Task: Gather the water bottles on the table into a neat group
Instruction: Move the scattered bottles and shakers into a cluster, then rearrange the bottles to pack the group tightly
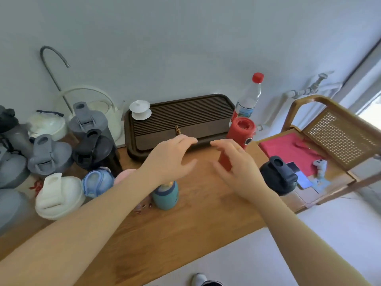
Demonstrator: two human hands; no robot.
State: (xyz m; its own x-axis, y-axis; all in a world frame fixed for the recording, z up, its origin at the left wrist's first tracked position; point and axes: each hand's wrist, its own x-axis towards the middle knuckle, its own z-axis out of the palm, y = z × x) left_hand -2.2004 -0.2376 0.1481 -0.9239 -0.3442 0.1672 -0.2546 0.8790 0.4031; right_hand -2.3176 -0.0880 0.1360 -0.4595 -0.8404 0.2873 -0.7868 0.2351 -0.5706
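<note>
A cluster of bottles stands at the table's left: grey-lidded bottles (49, 155), a black bottle (94, 149), a white bottle (59, 195), a blue-lidded bottle (98, 182). My left forearm partly hides a pink one (123, 174). A small teal bottle (165, 195) stands under my left wrist. My left hand (171, 159) hovers open over the table's middle. My right hand (237, 166) is open in front of a red bottle (241, 131), whose lower part shows between thumb and fingers; contact is unclear. To the right stand a black-lidded bottle (278, 176) and a clear red-capped bottle (249, 100).
A dark slatted tea tray (181, 122) lies against the wall, with a white lidded cup (140, 110) on its left end. A white kettle (92, 106) stands behind the cluster. A wooden chair (329, 124) with a red cushion and a phone (299, 174) adjoins the table's right end.
</note>
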